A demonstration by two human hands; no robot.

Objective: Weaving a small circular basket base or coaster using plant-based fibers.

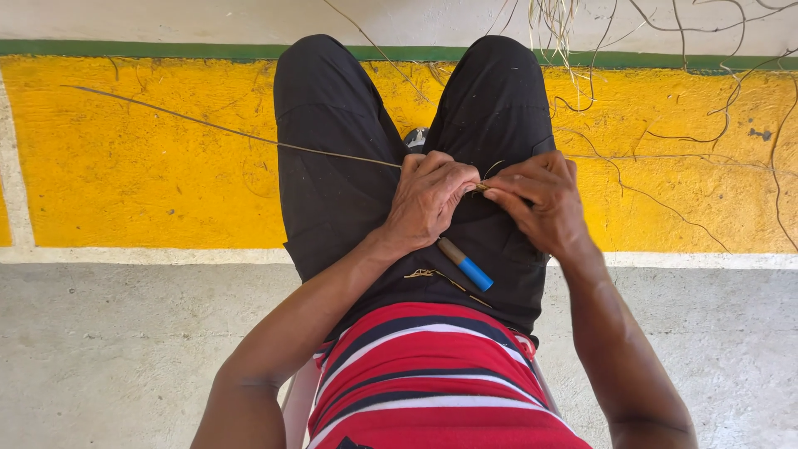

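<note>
Striped shirt, blue-tipped tool, hands pinching fibre.

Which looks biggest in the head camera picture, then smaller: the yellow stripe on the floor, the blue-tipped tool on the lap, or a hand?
1. yellow stripe
2. left hand and right hand, which look about alike
3. blue-tipped tool
</note>
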